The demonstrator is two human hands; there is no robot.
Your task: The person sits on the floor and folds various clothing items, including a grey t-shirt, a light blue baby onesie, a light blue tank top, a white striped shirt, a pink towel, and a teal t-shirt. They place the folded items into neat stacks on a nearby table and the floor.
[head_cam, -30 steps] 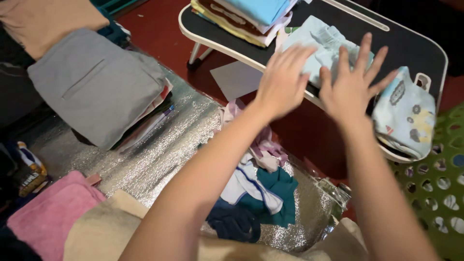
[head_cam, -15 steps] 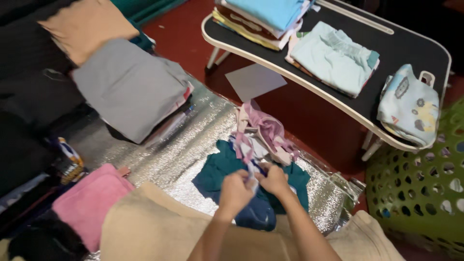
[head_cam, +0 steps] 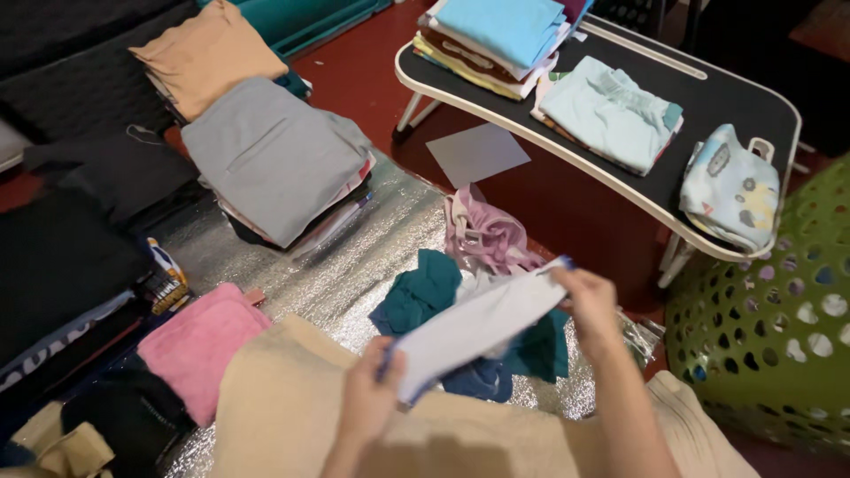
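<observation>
Head view: both hands stretch a white garment over the laundry heap

Head camera looks down on a crinkled silver foil mat (head_cam: 336,265) spread on the dark red floor (head_cam: 567,204). Past it stands a low black folding desk with a white rim (head_cam: 735,97), carrying a stack of folded clothes topped by a sky-blue piece (head_cam: 496,35), a folded pale mint garment (head_cam: 611,111) and a small printed light-blue baby garment (head_cam: 730,186) at its right end. A lime-green plastic laundry basket with round holes (head_cam: 779,327) sits just beside the desk at the right edge. On the left of the mat rests a pile of folded clothes topped by a grey garment (head_cam: 274,155), with a folded tan garment (head_cam: 208,49) beyond it, and a folded pink towel (head_cam: 199,341) lies nearer. A beige cloth (head_cam: 283,416) covers the lap at the bottom of the view.

In the middle of the mat lies a loose heap: a teal garment (head_cam: 425,292), a crumpled pink-lilac garment (head_cam: 487,235) and a dark blue piece (head_cam: 478,379).

Above that heap, a white garment with thin blue trim (head_cam: 478,327) is held taut and slanted between the two hands. The left hand (head_cam: 367,398) has its fingers closed around the lower end, near the beige cloth. The right hand (head_cam: 589,301) pinches the upper end, fingers closed on the blue-edged corner

A grey sheet of paper (head_cam: 476,152) lies flat on the floor under the desk's near edge
</observation>
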